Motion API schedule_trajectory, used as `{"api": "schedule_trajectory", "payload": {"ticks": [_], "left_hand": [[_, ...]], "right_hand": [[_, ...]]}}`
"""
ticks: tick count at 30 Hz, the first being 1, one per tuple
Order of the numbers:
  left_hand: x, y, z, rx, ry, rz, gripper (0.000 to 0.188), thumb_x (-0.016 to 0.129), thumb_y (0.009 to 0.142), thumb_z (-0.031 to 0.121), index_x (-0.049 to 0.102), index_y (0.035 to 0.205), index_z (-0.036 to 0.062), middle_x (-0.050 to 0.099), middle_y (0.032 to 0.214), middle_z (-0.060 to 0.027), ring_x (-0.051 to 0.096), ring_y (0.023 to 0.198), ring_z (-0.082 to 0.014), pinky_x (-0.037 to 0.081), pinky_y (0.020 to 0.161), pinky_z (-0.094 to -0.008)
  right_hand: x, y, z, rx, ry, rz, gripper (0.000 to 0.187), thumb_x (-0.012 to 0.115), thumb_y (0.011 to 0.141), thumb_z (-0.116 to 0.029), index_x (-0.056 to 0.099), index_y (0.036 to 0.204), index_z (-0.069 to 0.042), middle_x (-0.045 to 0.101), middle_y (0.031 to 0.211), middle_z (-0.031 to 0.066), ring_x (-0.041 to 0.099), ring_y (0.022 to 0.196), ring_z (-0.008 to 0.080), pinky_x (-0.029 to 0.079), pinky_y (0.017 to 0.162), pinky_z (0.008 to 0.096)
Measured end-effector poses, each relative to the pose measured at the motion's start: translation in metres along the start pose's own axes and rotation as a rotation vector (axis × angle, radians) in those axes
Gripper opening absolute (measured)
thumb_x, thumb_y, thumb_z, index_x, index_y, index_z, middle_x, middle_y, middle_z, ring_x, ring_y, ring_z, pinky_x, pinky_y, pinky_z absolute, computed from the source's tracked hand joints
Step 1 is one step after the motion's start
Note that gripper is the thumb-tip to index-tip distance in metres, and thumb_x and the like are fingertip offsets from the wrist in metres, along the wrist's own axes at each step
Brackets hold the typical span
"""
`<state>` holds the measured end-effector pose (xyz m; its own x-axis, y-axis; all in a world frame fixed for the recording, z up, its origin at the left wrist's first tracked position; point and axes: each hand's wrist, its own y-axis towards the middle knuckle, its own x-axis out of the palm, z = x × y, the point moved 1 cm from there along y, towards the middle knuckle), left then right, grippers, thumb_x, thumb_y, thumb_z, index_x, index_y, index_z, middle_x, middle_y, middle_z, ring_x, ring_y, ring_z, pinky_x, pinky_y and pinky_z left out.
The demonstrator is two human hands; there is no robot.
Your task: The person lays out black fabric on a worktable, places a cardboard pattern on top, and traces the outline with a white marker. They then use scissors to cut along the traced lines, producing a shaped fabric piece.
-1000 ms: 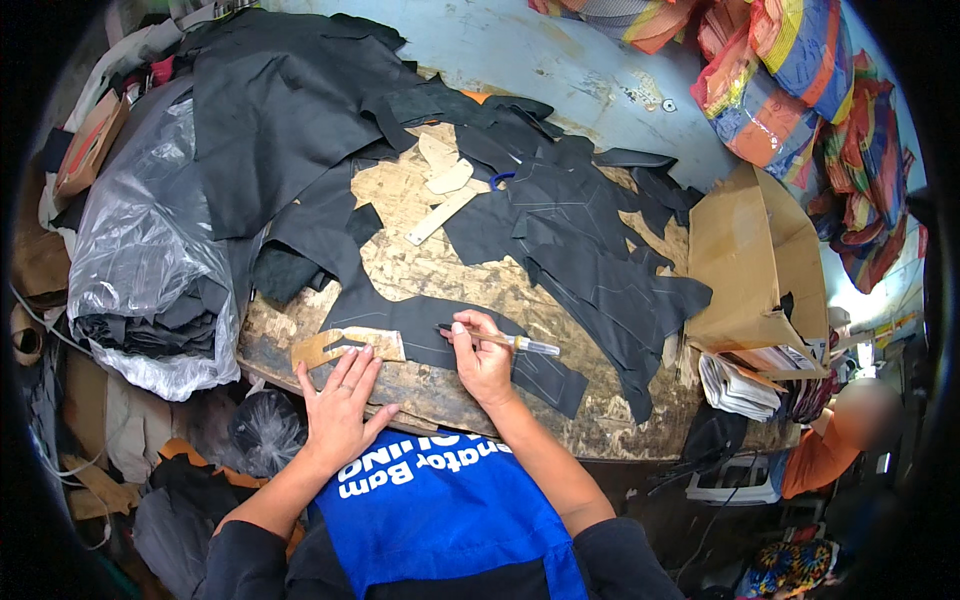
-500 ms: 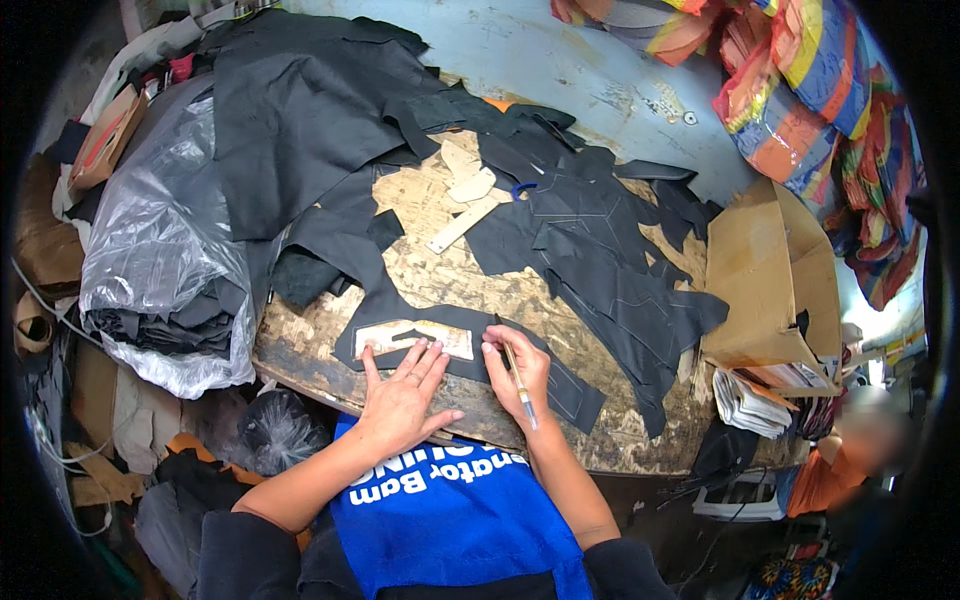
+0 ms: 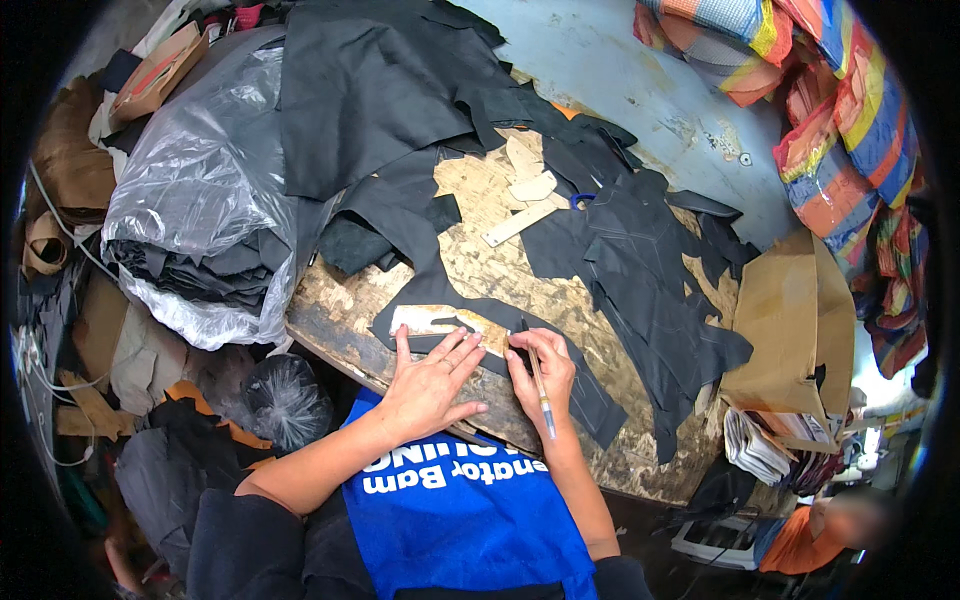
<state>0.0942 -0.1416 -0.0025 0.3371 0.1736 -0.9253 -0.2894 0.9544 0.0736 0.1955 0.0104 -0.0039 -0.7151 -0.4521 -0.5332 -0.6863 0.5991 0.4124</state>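
My left hand (image 3: 428, 392) lies with fingers spread on a pale, brown-stained template (image 3: 408, 320) with a dark slot cut in it, pressing it down. Under the template is a strip of black leather (image 3: 598, 408) near the table's front edge. Between the fingers and thumb of my right hand (image 3: 552, 372) is a slim pen (image 3: 541, 388), its clear end pointing back toward me. The pen's upper end stands by the template's right end; whether its tip touches the leather is hard to see.
Black leather (image 3: 375, 100) covers much of the worn wooden table (image 3: 490, 270). Farther back lie pale card patterns (image 3: 518, 222) and a blue loop handle (image 3: 581, 201). A plastic-wrapped bundle (image 3: 200, 150) stands left, a cardboard box (image 3: 775, 340) right. A person in orange (image 3: 795, 540) is at lower right.
The whole view has swung, so the table sits farther right in the picture. My left hand still presses the template, and the pen remains at its right end.
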Motion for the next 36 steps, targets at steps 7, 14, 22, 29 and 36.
{"api": "schedule_trajectory", "payload": {"ticks": [7,14,22,29,36], "left_hand": [[0.0009,-0.0003,0.0003,0.027,-0.015,0.015,0.064,0.058,0.083,0.049,0.048,0.131,0.0078,0.039,0.143,-0.0064,0.032,0.135,-0.0206,0.012,0.096,-0.0754],[0.0035,-0.0015,-0.0002,0.059,-0.001,0.016,0.063,0.057,0.083,0.051,0.049,0.13,0.0102,0.044,0.14,-0.0059,0.032,0.135,-0.0221,0.007,0.097,-0.0762],[0.0033,0.0006,0.0015,0.063,0.034,-0.006,0.06,0.053,0.086,0.048,0.048,0.131,0.0085,0.04,0.143,-0.0046,0.03,0.136,-0.0208,0.01,0.094,-0.0781],[0.001,0.0001,0.0023,0.032,0.024,-0.027,0.061,0.053,0.086,0.049,0.047,0.132,0.0085,0.039,0.143,-0.0041,0.029,0.136,-0.0198,0.01,0.095,-0.0769],[0.0025,-0.0006,0.0006,0.036,-0.005,-0.01,0.061,0.055,0.085,0.047,0.047,0.132,0.0085,0.04,0.143,-0.0037,0.029,0.136,-0.0192,0.01,0.096,-0.0765]], "right_hand": [[0.0004,-0.0006,0.0019,0.013,0.016,-0.007,0.019,0.07,0.07,0.001,0.065,0.089,-0.003,0.067,0.086,0.0101,0.062,0.091,0.0252,0.05,0.079,0.0332],[0.0002,-0.0009,0.0054,0.005,0.019,-0.004,0.019,0.068,0.072,0.002,0.065,0.091,-0.002,0.068,0.086,0.0092,0.062,0.09,0.0242,0.049,0.079,0.0326],[0.0011,0.0005,0.0045,0.011,0.013,0.003,0.017,0.063,0.076,0.003,0.064,0.093,-0.002,0.068,0.086,0.0095,0.062,0.088,0.0237,0.049,0.078,0.0321],[-0.0004,0.0005,0.0063,0.02,0.032,-0.019,0.02,0.067,0.074,0.002,0.064,0.093,-0.003,0.068,0.087,0.009,0.062,0.089,0.0229,0.049,0.079,0.0315],[0.0002,0.0001,0.0034,0.011,0.026,-0.007,0.022,0.07,0.072,0.001,0.064,0.092,-0.002,0.064,0.088,0.0116,0.063,0.086,0.0227,0.05,0.076,0.0304]]}}
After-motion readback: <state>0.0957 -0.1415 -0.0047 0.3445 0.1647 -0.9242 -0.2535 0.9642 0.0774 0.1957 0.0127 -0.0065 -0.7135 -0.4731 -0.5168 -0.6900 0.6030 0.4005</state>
